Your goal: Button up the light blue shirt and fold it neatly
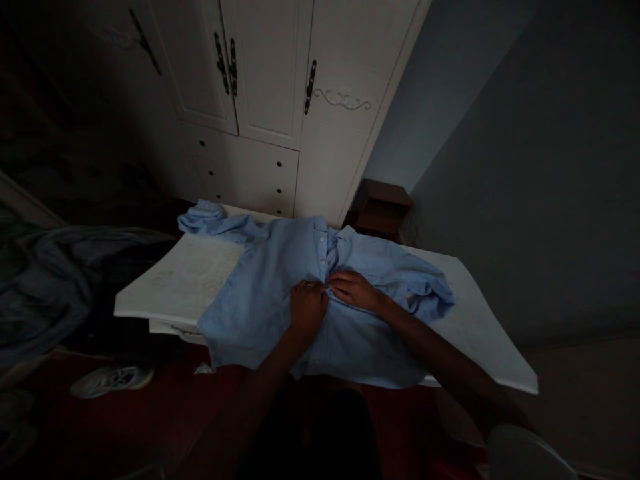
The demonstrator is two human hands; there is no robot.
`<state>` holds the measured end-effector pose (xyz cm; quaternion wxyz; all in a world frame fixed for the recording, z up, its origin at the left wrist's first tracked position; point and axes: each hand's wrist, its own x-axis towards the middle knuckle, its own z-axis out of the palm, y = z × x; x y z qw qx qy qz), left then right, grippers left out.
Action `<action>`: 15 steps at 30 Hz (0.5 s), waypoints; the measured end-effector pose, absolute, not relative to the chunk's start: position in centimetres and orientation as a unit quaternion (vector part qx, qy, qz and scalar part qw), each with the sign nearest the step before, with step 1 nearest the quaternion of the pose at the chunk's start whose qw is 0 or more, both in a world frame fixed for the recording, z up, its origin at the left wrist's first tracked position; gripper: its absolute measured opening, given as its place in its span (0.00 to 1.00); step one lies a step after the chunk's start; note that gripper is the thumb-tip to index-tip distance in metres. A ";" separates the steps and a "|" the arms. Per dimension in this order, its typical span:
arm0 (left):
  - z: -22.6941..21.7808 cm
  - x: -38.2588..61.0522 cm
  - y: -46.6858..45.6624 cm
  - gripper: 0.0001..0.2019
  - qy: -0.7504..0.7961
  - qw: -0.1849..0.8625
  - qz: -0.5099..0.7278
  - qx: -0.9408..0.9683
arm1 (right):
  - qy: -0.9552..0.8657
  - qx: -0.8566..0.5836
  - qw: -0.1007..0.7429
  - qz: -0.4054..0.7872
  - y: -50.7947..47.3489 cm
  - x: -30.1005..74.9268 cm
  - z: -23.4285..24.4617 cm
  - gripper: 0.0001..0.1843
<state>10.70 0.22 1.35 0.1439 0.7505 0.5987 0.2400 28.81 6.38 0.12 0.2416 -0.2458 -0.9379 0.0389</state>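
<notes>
A light blue button-up shirt (260,293) lies spread on a white table (185,280), collar toward the far side, one sleeve stretched to the far left. My left hand (306,308) and my right hand (353,288) meet at the button strip in the middle of the shirt. Both have their fingers pinched on the shirt's front edge, near a button.
A white wardrobe (280,87) with drawers stands behind the table. A brown box (380,208) sits beside it at the wall. Dark bedding (55,273) lies to the left. A shoe (111,379) rests on the red floor by the table's left corner.
</notes>
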 end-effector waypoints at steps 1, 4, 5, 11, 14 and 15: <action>1.5 10.7 0.2 0.12 0.599 0.147 0.239 0.750 | -0.937 -0.246 0.243 0.047 6.4 28.8 0.1 0.11; 1.7 10.6 0.3 0.12 0.596 0.155 0.244 0.749 | -0.935 -0.238 0.254 0.073 6.5 28.9 0.1 0.12; 1.7 10.5 0.3 0.12 0.595 0.156 0.247 0.749 | -0.935 -0.235 0.255 0.078 6.5 28.9 0.1 0.13; 1.8 10.5 0.3 0.12 0.591 0.138 0.246 0.756 | -0.939 -0.234 0.241 0.072 6.9 28.9 -0.1 0.15; 1.8 10.6 0.4 0.11 0.591 0.128 0.235 0.761 | -0.940 -0.242 0.229 0.071 7.1 28.6 0.1 0.15; 1.8 10.6 0.4 0.11 0.593 0.126 0.233 0.760 | -0.939 -0.246 0.228 0.072 7.2 28.5 0.2 0.14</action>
